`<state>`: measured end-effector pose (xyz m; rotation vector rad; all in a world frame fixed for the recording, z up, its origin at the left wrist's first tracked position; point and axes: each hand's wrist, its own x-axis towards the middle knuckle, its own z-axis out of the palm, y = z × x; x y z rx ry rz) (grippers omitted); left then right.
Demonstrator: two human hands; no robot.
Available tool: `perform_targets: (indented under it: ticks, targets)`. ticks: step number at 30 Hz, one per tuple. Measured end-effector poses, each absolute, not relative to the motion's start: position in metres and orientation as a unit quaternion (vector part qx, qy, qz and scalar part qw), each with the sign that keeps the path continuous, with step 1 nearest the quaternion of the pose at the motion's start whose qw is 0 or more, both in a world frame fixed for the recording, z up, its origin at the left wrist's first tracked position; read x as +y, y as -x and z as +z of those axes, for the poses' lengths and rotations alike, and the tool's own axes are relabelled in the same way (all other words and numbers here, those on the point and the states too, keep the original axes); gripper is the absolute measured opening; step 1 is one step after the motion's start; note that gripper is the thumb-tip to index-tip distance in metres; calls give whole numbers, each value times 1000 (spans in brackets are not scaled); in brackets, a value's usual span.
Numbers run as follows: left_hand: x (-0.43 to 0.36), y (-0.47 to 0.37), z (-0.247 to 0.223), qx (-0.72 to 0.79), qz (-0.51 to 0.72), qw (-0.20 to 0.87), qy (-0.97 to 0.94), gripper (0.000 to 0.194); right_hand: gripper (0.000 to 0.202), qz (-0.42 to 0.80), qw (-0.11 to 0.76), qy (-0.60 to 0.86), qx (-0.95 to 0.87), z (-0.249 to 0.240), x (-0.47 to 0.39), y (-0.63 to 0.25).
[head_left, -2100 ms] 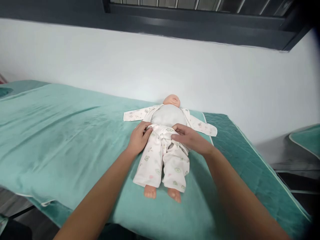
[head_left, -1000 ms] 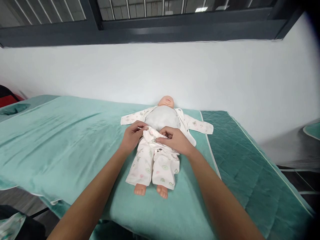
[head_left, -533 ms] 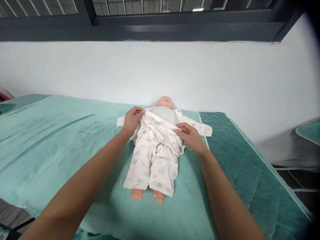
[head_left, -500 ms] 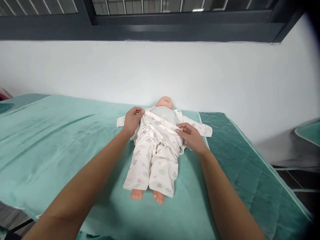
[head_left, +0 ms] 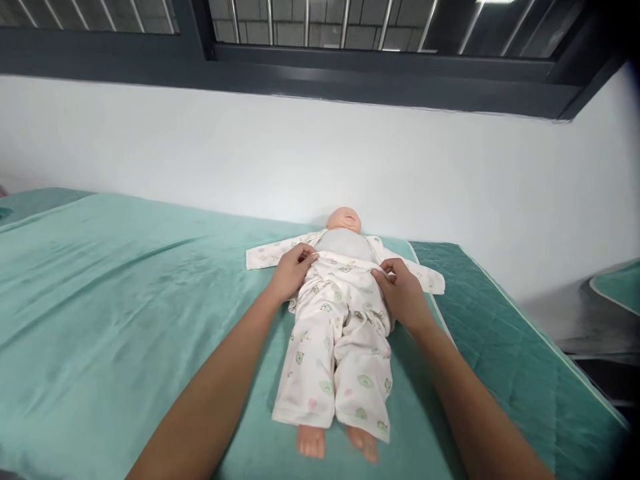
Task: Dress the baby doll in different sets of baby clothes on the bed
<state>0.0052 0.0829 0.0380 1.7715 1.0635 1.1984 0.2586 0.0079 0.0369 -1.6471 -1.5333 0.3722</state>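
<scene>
A baby doll (head_left: 344,219) lies on its back, feet toward me, its grey torso (head_left: 345,244) bare between the open sides of a white printed jacket (head_left: 275,253). White pants (head_left: 333,333) with green and pink prints cover its legs and lower belly; the toes stick out of the cuffs. My left hand (head_left: 295,270) pinches the waistband at the left hip, fingers closed. At the right end of the waistband my right hand (head_left: 399,290) pinches the cloth between thumb and fingers. The band runs nearly level between both hands.
The doll rests on a light green sheet (head_left: 125,300). A darker quilted pad (head_left: 500,333) lies to the right. Behind stands a white wall (head_left: 250,153) beneath a dark window frame (head_left: 350,77) with bars. Another green surface (head_left: 620,283) shows at far right.
My left hand has come down from the doll's upper side to the hip, still gripping the waistband. The band went from slanted to nearly level, baring the left sleeve. The view has shifted.
</scene>
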Motion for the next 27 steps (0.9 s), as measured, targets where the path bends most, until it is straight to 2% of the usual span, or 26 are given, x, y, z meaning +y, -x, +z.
perform_targets:
  ticks: [4, 6, 10, 14, 16, 19, 21, 25, 27]
  targets:
    - [87, 2, 38, 381, 430, 400, -714, 22, 19, 92, 356, 699, -614, 58, 24, -257]
    - [87, 4, 38, 380, 429, 404, -713, 22, 18, 82, 357, 705, -607, 60, 33, -254]
    - [85, 8, 36, 422, 445, 370, -698, 25, 22, 197, 476, 660, -547, 44, 42, -251]
    - [90, 18, 30, 554, 443, 237, -664, 24, 32, 321, 582, 560, -496, 21, 38, -263]
    - [93, 20, 25, 608, 379, 175, -676, 26, 33, 328, 600, 552, -478, 14, 39, -272]
    - [95, 19, 22, 630, 304, 122, -703, 20, 30, 262, 587, 614, -458, 6, 45, -281]
    - [94, 16, 25, 626, 315, 152, -697, 18, 28, 220, 546, 656, -473, 2, 48, -283]
    - [88, 23, 41, 615, 430, 326, -575, 26, 34, 139, 458, 719, -504, -3, 49, -288]
    - [87, 34, 49, 618, 447, 358, -539, 27, 39, 118, 423, 744, -503, -3, 47, -291]
